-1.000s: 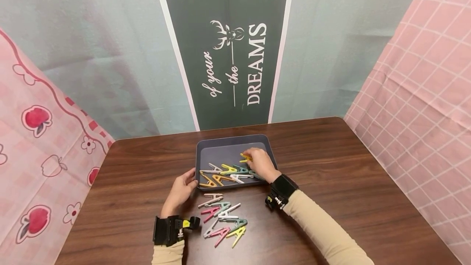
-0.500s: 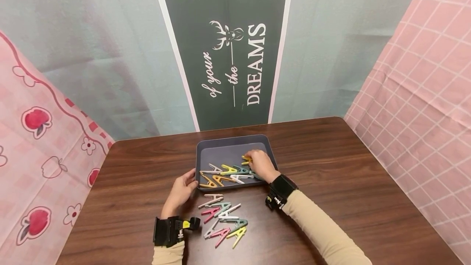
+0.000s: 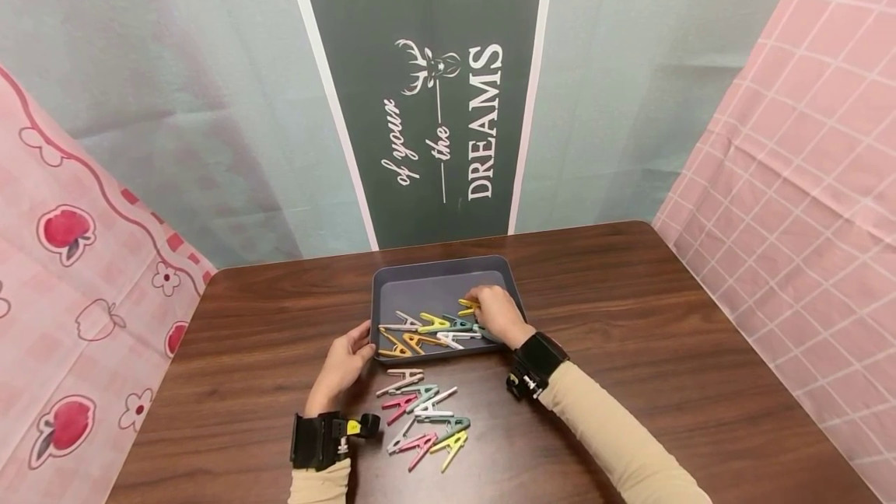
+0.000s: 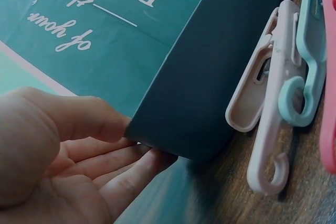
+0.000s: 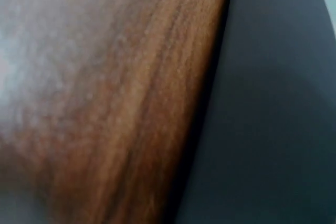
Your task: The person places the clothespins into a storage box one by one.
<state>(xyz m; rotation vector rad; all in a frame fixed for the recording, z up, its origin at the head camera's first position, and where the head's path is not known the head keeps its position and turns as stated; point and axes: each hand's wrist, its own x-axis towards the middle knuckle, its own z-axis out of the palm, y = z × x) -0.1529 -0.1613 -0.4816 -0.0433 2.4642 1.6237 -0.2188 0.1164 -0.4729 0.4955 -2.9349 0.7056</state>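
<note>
A dark grey rectangular tray (image 3: 420, 290) stands on the table with several clothespins in its near half, among them yellow-green (image 3: 435, 323), orange and white ones. My left hand (image 3: 343, 362) grips the tray's near left corner; in the left wrist view its thumb (image 4: 100, 119) presses the wall while the fingers reach underneath. Inside the tray at the right, my right hand (image 3: 498, 314) pinches a yellow clothespin (image 3: 467, 304), whose far end is hidden by the fingers. The right wrist view shows only the tray's outer wall (image 5: 268, 103) and the tabletop, without the hand.
Several more clothespins lie on the wooden table (image 3: 595, 286) in front of the tray, including a beige one (image 3: 402, 381), a pink one (image 3: 420, 448) and a yellow one (image 3: 451, 449). Curtains hang behind the table and along both sides.
My right hand has shifted the yellow clothespin very slightly toward me inside the tray. The left hand keeps its grip on the corner, and the other clothespins lie as before.
</note>
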